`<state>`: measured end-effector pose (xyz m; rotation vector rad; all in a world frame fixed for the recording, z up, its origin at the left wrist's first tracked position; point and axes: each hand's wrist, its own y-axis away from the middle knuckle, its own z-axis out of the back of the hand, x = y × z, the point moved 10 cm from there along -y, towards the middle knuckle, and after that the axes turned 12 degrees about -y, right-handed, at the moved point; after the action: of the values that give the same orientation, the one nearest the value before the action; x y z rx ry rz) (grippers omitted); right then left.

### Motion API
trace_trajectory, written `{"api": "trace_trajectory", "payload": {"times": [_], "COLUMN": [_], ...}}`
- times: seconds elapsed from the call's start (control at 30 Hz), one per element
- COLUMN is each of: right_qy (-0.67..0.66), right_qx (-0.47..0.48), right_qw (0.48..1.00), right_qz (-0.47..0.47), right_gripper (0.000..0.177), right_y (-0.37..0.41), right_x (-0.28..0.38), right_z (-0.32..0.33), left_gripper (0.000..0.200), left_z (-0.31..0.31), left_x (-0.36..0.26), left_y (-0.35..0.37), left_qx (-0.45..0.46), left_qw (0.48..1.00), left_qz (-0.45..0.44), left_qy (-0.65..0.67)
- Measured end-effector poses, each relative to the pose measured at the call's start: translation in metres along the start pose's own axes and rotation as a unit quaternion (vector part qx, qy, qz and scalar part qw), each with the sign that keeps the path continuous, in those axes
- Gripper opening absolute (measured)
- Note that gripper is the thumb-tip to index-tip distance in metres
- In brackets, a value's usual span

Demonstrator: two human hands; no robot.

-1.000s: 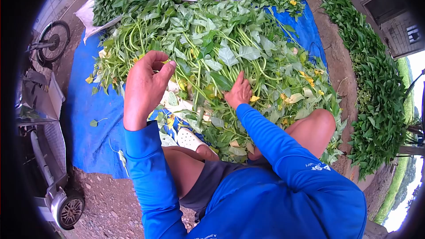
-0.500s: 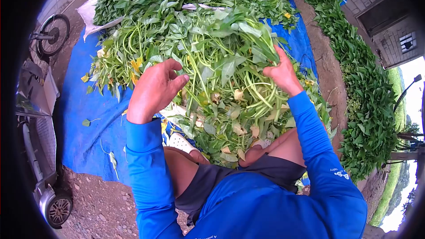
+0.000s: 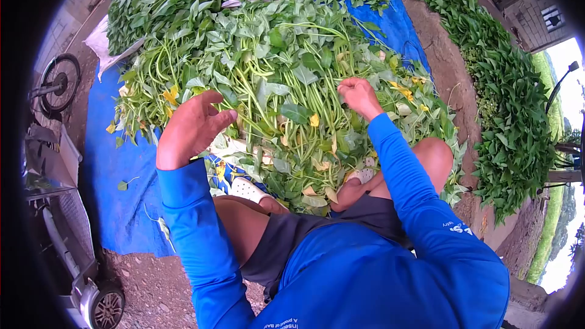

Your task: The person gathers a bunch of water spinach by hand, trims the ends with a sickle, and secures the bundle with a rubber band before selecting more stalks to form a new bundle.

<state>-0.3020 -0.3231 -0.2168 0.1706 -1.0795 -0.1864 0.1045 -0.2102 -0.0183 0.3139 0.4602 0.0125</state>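
A wide heap of leafy green stems [image 3: 298, 94], with long pale stalks and some yellowed leaves, spreads before me. My left hand [image 3: 194, 127] hovers over its left part, fingers bent and thumb held apart, with nothing in it. Over the right part is my right hand [image 3: 361, 97], its fingers curled together beside the stalks. What its fingertips hold, if anything, is hidden. Loose dry leaves [image 3: 314, 198] lie between my feet.
Under the heap lies a blue tarp [image 3: 122, 189]. A white sack [image 3: 100, 45] is at its far left corner. Wheeled vehicles, one with a wheel [image 3: 108, 307], stand at left. Another long row of greens [image 3: 512, 116] runs along the right.
The leafy bunch that was raised in my right hand is no longer held up; stalks lie across the heap. My right hand has moved left, and my left hand slightly left and down.
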Motion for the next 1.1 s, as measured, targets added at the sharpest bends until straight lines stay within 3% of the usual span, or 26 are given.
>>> {"api": "trace_trajectory", "payload": {"times": [0.1, 0.23, 0.37, 0.53, 0.63, 0.67, 0.73, 0.9, 1.03, 1.1], "right_qy": [-0.008, -0.080, -0.055, 0.046, 0.122, 0.073, 0.014, -0.221, -0.360, -0.366], "right_qx": [-0.098, -0.189, -0.293, -0.191, 0.011, -0.030, 0.004, 0.069, 0.164, 0.162], "right_qw": [0.995, 0.978, 0.954, 0.969, 0.992, 0.991, 0.993, 0.971, 0.916, 0.912], "right_qz": [-0.005, -0.037, 0.039, 0.147, 0.043, 0.107, 0.121, 0.060, 0.073, 0.094], "right_gripper": [0.019, 0.016, 0.017, 0.030, 0.041, 0.043, 0.041, 0.032, 0.033, 0.036], "right_y": [0.003, -0.018, -0.075, -0.137, -0.164, -0.169, -0.172, -0.087, 0.024, 0.085], "right_x": [-0.052, -0.095, -0.083, -0.026, -0.013, 0.010, 0.058, 0.155, 0.185, 0.190], "right_z": [0.004, 0.012, 0.050, 0.039, 0.021, 0.033, 0.055, 0.109, 0.092, 0.064], "left_gripper": [0.057, 0.055, 0.054, 0.055, 0.056, 0.054, 0.052, 0.040, 0.030, 0.038], "left_z": [-0.002, -0.007, -0.010, -0.024, -0.024, -0.024, -0.021, -0.011, -0.026, -0.039], "left_x": [-0.002, -0.013, -0.019, -0.021, -0.034, -0.034, -0.038, -0.077, -0.118, -0.139], "left_y": [-0.002, -0.002, 0.008, 0.000, -0.012, -0.013, -0.019, -0.026, -0.035, -0.035], "left_qx": [-0.025, -0.018, -0.001, 0.028, 0.020, 0.027, -0.002, -0.085, -0.043, -0.009], "left_qw": [0.999, 0.998, 0.999, 0.996, 0.996, 0.998, 0.998, 0.983, 0.911, 0.900], "left_qz": [-0.031, -0.037, -0.023, 0.001, -0.023, -0.009, -0.036, -0.136, -0.148, -0.117], "left_qy": [-0.021, -0.043, -0.028, -0.087, -0.081, -0.054, -0.055, 0.089, 0.382, 0.419]}}
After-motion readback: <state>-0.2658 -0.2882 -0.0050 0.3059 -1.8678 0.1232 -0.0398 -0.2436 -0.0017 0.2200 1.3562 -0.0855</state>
